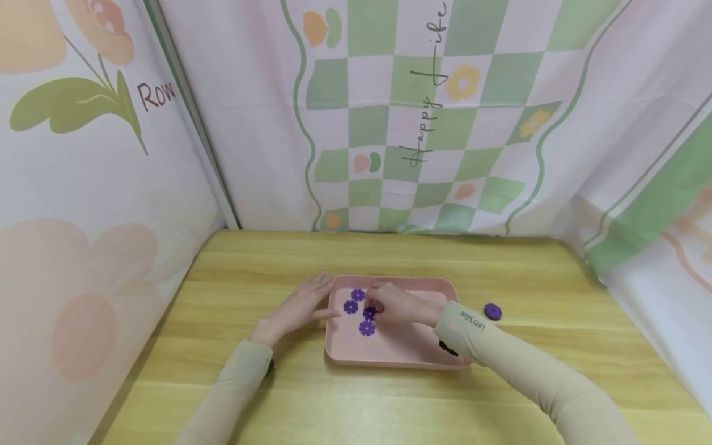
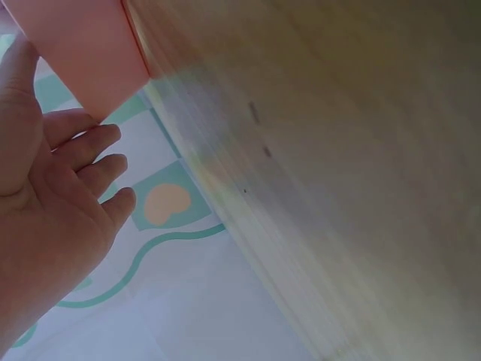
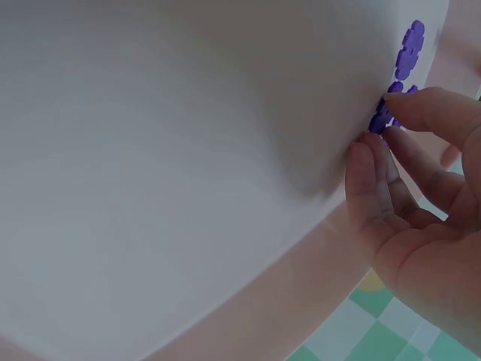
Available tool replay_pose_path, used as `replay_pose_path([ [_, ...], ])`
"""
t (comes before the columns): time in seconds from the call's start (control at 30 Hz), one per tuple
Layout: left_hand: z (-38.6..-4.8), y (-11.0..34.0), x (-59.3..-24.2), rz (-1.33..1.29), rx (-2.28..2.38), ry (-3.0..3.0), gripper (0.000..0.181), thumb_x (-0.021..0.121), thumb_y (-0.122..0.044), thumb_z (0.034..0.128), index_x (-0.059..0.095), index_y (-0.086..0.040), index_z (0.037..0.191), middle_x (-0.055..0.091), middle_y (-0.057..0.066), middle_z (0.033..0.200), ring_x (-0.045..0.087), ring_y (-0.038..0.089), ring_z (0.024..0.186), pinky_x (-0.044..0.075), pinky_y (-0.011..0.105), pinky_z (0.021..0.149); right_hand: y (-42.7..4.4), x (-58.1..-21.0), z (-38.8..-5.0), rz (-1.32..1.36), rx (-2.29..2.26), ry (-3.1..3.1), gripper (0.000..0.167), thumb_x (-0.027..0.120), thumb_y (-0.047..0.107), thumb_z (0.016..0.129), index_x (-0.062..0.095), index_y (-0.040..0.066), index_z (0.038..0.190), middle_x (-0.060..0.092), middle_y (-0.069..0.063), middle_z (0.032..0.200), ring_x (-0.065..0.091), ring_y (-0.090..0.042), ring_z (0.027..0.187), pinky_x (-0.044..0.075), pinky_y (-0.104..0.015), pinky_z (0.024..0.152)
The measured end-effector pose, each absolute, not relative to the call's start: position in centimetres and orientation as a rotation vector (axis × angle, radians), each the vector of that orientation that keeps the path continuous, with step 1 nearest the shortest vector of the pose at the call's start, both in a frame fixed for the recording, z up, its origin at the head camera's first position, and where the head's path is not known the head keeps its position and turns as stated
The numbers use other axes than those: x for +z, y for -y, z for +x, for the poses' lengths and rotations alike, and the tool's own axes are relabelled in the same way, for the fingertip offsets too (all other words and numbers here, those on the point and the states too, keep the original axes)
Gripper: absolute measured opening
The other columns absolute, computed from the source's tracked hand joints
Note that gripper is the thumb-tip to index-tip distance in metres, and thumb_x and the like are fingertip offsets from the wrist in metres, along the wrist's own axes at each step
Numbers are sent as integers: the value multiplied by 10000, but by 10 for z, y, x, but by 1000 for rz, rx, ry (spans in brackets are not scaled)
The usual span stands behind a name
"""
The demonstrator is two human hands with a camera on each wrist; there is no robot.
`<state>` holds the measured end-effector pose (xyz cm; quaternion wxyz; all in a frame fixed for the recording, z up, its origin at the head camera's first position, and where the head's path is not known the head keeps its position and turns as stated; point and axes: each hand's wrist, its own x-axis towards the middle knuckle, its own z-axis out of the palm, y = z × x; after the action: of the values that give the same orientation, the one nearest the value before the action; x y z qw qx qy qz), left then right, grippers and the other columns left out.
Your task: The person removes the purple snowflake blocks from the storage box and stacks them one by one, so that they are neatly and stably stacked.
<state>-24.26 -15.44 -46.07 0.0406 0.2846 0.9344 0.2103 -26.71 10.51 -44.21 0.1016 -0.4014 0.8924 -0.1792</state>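
My right hand (image 1: 396,303) reaches into a pink tray (image 1: 411,353) and pinches a purple flower-shaped disc (image 1: 369,313) between thumb and fingers. The right wrist view shows the pinched disc (image 3: 381,114) close to the tray floor. Nearest to it lies another purple disc (image 1: 367,328), towards the tray's front. Two more, an upper disc (image 1: 358,295) and a lower disc (image 1: 350,307), lie together at the tray's left. My left hand (image 1: 300,304) touches the tray's left rim with fingers spread. In the left wrist view, its fingertips meet the tray's pink side (image 2: 94,56).
A purple disc or small stack (image 1: 492,311) sits on the wooden table (image 1: 267,253) right of the tray, near the right forearm. Printed curtains (image 1: 267,123) hang behind the table and along both sides.
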Motion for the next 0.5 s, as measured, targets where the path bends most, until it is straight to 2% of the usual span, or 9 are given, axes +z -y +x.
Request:
replay_pose_path([
  [0.5,-243,154,-460,863,633,-2865,824,600,-490,938,276,-40,1547,263,174,1628,188,351,1541,145,545,1278,-106,-442,-268,-1161,-531,-2631,248,723,-19,760,671,21,1000,666,-102,969,624,-172,829,553,-190,720],
])
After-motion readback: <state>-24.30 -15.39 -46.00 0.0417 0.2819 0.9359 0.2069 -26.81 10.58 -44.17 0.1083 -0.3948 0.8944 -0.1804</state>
